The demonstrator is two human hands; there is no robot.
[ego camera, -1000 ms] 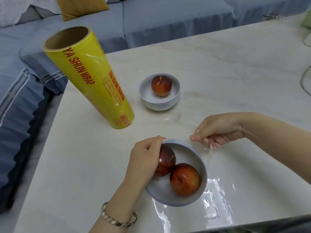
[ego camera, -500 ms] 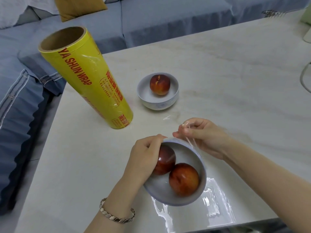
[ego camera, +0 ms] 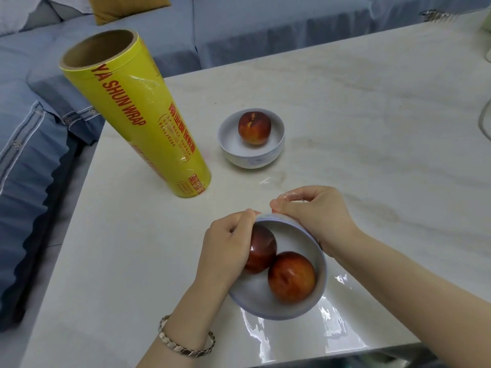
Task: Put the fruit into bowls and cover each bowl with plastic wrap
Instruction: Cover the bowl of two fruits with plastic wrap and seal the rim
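Head view. A person stands over a pale table [ego camera: 372, 115], both hands at the near bowl [ego camera: 322, 264], which sits close to the table's near edge and holds two red fruits [ego camera: 291, 277].

A second ago the right hand [ego camera: 313, 216] was out to the right of the bowl, pulling a clear edge of wrap [ego camera: 332, 335]. It has since swung in and now sits on the far rim, fingers curled together with wrap gathered across the knuckles. The left hand [ego camera: 225, 251] has not moved: it grips the left rim, fingers curled, thumb and forefinger closed on what looks like the wrap's edge.

This probably means the wrap is being brought up round the far side and pressed on, so this bowl is partly sealed at best. Slack, shiny wrap is spread flat on the table from under the bowl toward the near right corner.

The near bowl opens upward; being round, it has no long axis.

The yellow roll [ego camera: 135, 112] stands on end, well to the left, long axis vertical, its hollow card core open at the top.

The far bowl [ego camera: 249, 158] sits between the roll and the hands with one fruit [ego camera: 254, 128] inside. No wrap over it can be made out.
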